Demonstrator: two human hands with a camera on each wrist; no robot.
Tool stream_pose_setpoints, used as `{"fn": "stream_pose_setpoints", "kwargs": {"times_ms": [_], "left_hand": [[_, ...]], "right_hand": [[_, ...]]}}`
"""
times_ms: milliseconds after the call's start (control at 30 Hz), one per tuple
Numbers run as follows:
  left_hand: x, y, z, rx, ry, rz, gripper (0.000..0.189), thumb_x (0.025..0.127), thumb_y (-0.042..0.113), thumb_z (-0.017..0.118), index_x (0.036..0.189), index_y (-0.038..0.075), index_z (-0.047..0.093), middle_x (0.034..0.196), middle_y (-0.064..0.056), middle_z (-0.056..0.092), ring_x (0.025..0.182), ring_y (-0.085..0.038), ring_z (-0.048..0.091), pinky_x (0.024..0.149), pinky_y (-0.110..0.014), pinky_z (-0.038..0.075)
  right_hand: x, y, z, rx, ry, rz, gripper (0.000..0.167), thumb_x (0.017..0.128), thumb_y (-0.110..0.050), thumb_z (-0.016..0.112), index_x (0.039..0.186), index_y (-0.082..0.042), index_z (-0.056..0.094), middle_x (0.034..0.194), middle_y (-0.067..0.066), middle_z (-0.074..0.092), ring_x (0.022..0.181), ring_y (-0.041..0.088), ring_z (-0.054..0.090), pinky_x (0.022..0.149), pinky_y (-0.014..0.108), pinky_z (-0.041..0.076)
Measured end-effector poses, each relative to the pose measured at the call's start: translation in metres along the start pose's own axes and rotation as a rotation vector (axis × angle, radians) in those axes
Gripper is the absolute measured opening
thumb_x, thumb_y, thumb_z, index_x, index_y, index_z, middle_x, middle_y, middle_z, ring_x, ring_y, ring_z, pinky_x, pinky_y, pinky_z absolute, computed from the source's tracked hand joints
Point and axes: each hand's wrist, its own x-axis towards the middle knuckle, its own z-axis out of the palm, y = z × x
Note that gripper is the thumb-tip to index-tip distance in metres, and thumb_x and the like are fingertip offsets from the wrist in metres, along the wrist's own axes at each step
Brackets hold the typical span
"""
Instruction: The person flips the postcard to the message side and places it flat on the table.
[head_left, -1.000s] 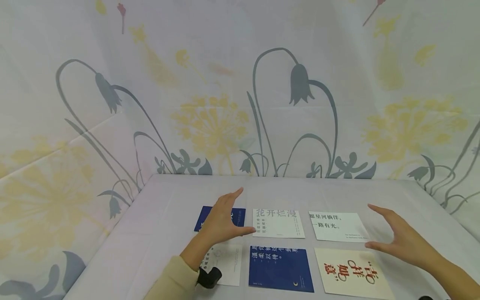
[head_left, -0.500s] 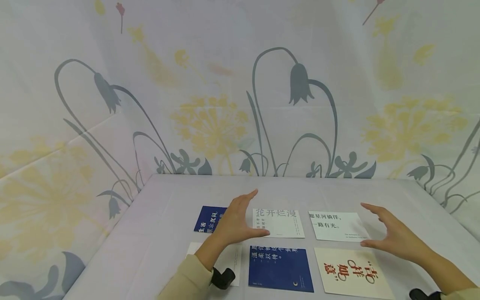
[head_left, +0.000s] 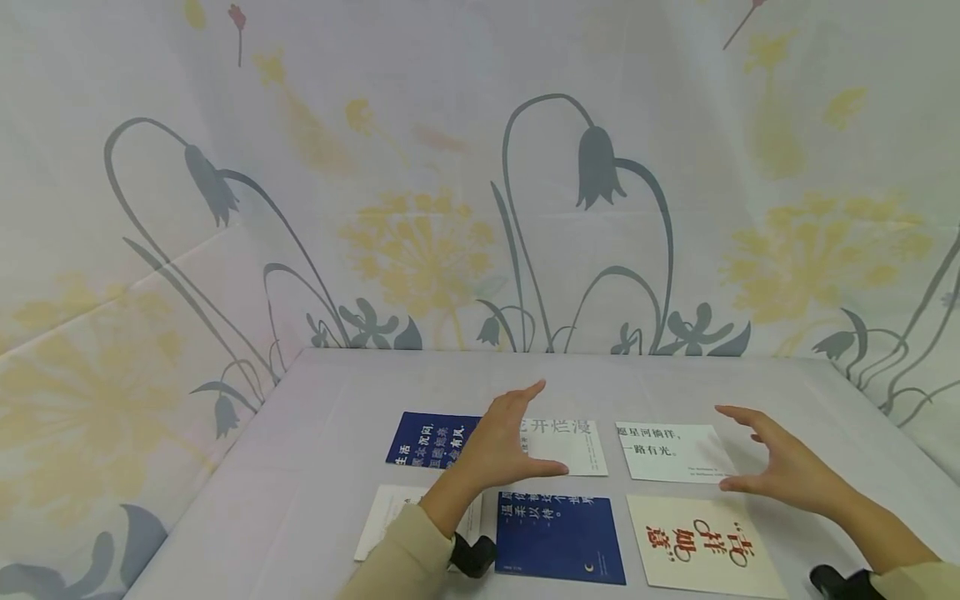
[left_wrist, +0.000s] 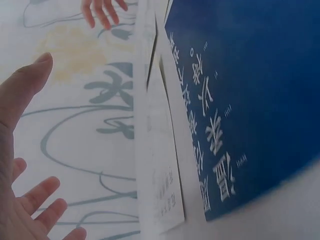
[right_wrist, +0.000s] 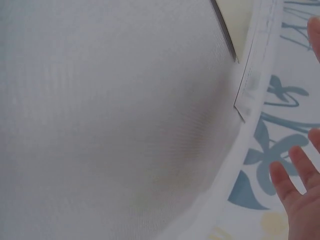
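Observation:
My left hand (head_left: 501, 442) hovers with thumb and fingers spread, overlapping the white card with grey lettering (head_left: 573, 446) in the head view. In the left wrist view its fingers (left_wrist: 42, 197) hold nothing, and the blue card with a moon (head_left: 558, 542) lies below. My right hand (head_left: 791, 467) is also raised, fingers apart and holding nothing, at the right end of the white card with black lettering (head_left: 660, 462). Nearer me, below that hand, lies the cream card with red lettering (head_left: 705, 542).
Another blue card (head_left: 420, 437) lies at the back left, and a white card (head_left: 386, 508) in front of it is partly covered by my left sleeve (head_left: 408, 554). The cards form two rows on a pale tabletop (head_left: 300, 467). A flower-printed cloth (head_left: 450, 167) rises behind.
My left hand has moved right, from over the back-left blue card to the white card with grey lettering. My right hand has shifted slightly left. The cards stay in place.

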Motion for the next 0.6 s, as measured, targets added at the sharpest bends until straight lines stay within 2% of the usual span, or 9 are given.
{"fn": "stream_pose_setpoints", "kwargs": {"times_ms": [67,133,233,267,467,600], "left_hand": [[0.002,0.003,0.003,0.005,-0.006,0.004,0.109,0.06,0.058,0.079,0.148,0.027,0.023,0.144,-0.002,0.036,0.13,-0.023,0.035,0.1,-0.046,0.037],[0.004,0.006,0.006,0.005,-0.01,0.006,0.109,0.06,0.057,0.08,0.148,0.026,0.023,0.144,-0.002,0.036,0.13,-0.023,0.034,0.101,-0.045,0.037],[0.007,0.011,0.01,0.007,-0.016,0.013,0.109,0.06,0.056,0.081,0.148,0.026,0.023,0.144,-0.003,0.036,0.13,-0.022,0.035,0.101,-0.044,0.036],[0.007,0.013,0.012,0.0,-0.019,0.018,0.109,0.06,0.055,0.081,0.148,0.025,0.023,0.144,-0.003,0.037,0.13,-0.023,0.035,0.101,-0.044,0.036],[0.012,0.021,0.021,-0.01,-0.047,0.033,0.109,0.061,0.054,0.081,0.148,0.024,0.024,0.143,-0.002,0.037,0.129,-0.021,0.036,0.101,-0.042,0.038],[0.015,0.027,0.026,-0.01,-0.061,0.044,0.109,0.061,0.055,0.081,0.148,0.025,0.023,0.144,-0.001,0.037,0.13,-0.02,0.035,0.1,-0.041,0.038]], "right_hand": [[0.001,0.002,0.0,0.015,0.004,-0.019,0.102,0.056,-0.031,0.089,0.14,-0.007,0.036,0.13,0.021,0.043,0.113,0.02,0.04,0.083,0.024,0.039],[0.001,0.004,0.0,0.022,0.016,-0.038,0.1,0.055,-0.03,0.089,0.138,-0.007,0.039,0.129,0.018,0.044,0.114,0.005,0.037,0.081,0.012,0.034],[0.003,0.007,0.001,0.049,0.023,-0.078,0.098,0.055,-0.026,0.09,0.136,-0.005,0.04,0.127,0.018,0.044,0.113,-0.01,0.03,0.082,0.007,0.03],[0.003,0.008,0.002,0.059,0.024,-0.086,0.098,0.054,-0.025,0.09,0.136,-0.005,0.041,0.127,0.018,0.044,0.112,-0.011,0.03,0.082,0.006,0.029],[0.006,0.01,0.003,0.066,-0.001,-0.082,0.095,0.056,-0.027,0.089,0.136,-0.005,0.041,0.127,0.016,0.045,0.112,-0.003,0.035,0.082,0.007,0.03],[0.008,0.01,0.001,0.061,-0.026,-0.048,0.095,0.056,-0.028,0.089,0.135,-0.006,0.041,0.128,0.016,0.045,0.111,0.013,0.041,0.082,0.009,0.032]]}}
